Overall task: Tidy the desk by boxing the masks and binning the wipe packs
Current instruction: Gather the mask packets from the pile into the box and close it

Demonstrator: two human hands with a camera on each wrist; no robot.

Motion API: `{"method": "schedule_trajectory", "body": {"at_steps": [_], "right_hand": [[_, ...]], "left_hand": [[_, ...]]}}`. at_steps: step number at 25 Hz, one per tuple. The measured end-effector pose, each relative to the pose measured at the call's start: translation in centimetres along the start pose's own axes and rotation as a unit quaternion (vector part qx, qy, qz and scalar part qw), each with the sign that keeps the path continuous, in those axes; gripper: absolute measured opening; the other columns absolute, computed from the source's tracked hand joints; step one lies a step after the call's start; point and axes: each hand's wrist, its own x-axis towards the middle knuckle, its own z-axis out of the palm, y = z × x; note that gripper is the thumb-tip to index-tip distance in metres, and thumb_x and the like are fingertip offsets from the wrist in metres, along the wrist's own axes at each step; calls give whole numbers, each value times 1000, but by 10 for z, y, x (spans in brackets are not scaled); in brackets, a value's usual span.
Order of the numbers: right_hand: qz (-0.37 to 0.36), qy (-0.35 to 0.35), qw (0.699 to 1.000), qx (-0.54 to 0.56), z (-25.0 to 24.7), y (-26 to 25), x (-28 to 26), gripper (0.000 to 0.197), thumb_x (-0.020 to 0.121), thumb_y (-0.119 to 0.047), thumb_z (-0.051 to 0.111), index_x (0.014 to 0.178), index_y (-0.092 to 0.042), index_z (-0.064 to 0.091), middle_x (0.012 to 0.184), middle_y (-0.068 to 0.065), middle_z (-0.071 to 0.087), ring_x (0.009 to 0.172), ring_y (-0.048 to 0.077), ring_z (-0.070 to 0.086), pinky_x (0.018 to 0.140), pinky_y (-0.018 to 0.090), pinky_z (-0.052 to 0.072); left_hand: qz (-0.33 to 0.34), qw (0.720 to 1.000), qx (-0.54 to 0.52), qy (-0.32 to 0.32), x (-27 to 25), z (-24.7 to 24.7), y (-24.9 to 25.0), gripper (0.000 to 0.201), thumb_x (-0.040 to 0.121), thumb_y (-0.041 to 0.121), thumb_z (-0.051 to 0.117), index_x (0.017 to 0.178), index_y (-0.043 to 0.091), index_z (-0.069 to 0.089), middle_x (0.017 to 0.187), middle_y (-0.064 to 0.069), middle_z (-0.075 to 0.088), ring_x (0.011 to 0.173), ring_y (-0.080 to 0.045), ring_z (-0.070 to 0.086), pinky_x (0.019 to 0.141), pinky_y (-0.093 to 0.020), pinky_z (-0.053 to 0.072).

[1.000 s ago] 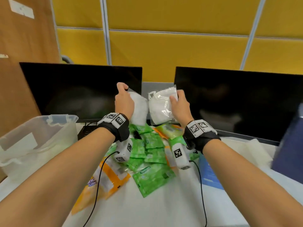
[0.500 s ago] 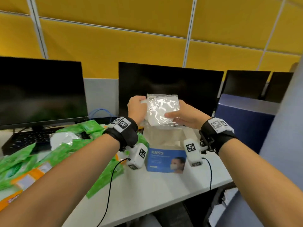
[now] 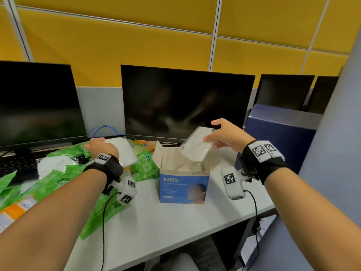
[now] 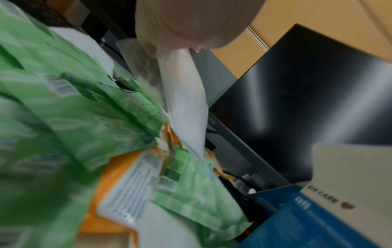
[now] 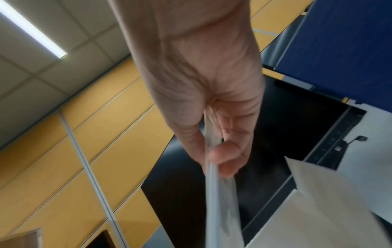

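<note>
- Desk (image 3: pixel 175 227): KN95 mask box (image 3: pixel 184 184) stands upright, flaps open, between the two hands; green wipe packs (image 3: pixel 58 178) heaped to its left.
- Right hand (image 3: pixel 227 134): nearer the box, pinching a bagged mask (image 3: pixel 196 146) by its upper end directly over the opening. Long axis tilts, low end pointing down-left into the box.
- Left hand (image 3: pixel 100 146): left of the box over the wipe packs, holding a second mask (image 3: pixel 125 151); long axis slopes down toward the box.
- Judgement: the drop is straight down.
</note>
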Motion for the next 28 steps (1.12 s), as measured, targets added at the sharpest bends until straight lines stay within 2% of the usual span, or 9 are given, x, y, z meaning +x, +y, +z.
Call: {"method": "schedule_trajectory", "body": {"at_steps": [4, 9, 14, 16, 18, 20, 23, 26, 28], "right_hand": [[-26, -8, 991, -135, 19, -19, 13, 40, 81, -13, 73, 117, -2, 60, 94, 12, 67, 74, 19, 65, 81, 34, 59], [21, -34, 975, -216, 51, -25, 32, 19, 89, -22, 63, 92, -4, 61, 67, 7, 59, 50, 17, 54, 52, 23, 47], [38, -102, 970, -217, 64, -30, 42, 20, 88, -25, 64, 91, -5, 60, 72, 7, 57, 60, 21, 56, 70, 30, 54], [43, -109, 963, -242, 62, -32, 43, 18, 88, -21, 64, 93, -4, 62, 77, 8, 60, 73, 26, 60, 82, 38, 57], [21, -60, 954, -292, 57, -38, 40, 14, 89, -20, 60, 88, -6, 59, 74, 7, 56, 73, 25, 58, 73, 33, 54], [0, -13, 953, -302, 51, -45, 34, 16, 90, -22, 59, 94, -7, 62, 80, 8, 58, 74, 23, 57, 68, 31, 49], [0, -43, 946, -322, 55, -48, 28, 27, 92, -32, 57, 102, -8, 64, 89, 8, 62, 84, 24, 61, 81, 35, 52], [20, -119, 932, -342, 73, -42, 26, 25, 94, -33, 53, 96, -9, 60, 87, 8, 61, 87, 25, 61, 92, 38, 53], [43, -153, 935, -318, 82, -33, 31, 24, 89, -32, 61, 94, -8, 62, 95, 8, 67, 90, 27, 66, 92, 41, 54]], "left_hand": [[-29, 997, 4, -74, -1, 6, -16, 33, 97, 3, 42, 124, 1, 61, 134, -22, 53, 122, -37, 51, 103, -35, 36], [-7, 994, -41, -101, -5, 10, -18, 38, 93, -1, 44, 127, 8, 59, 133, -16, 56, 125, -31, 52, 103, -33, 42], [139, 985, -77, -70, -42, 21, 24, 40, 91, -7, 37, 124, 1, 57, 136, -19, 44, 121, -29, 51, 103, -22, 39], [189, 974, -79, -101, -58, 25, 40, 38, 92, -4, 41, 127, 1, 54, 137, -16, 39, 118, -25, 51, 101, -22, 41], [220, 964, -61, -134, -68, 29, 49, 38, 91, 1, 48, 128, 5, 50, 137, -12, 36, 112, -21, 50, 96, -20, 41], [232, 954, -33, -186, -71, 38, 48, 33, 90, 0, 46, 119, 11, 57, 134, -12, 40, 109, -21, 51, 97, -26, 45], [208, 942, -14, -264, -77, 47, 37, 40, 91, -5, 36, 104, 12, 69, 130, -16, 52, 117, -30, 54, 100, -31, 46], [235, 925, 69, -292, -88, 44, 21, 40, 93, 2, 48, 133, 3, 49, 142, -15, 34, 125, -27, 45, 97, -20, 35], [260, 905, 102, -321, -95, 40, 11, 62, 88, 4, 59, 143, 1, 31, 147, -14, 18, 128, -27, 39, 100, -18, 31]]}}
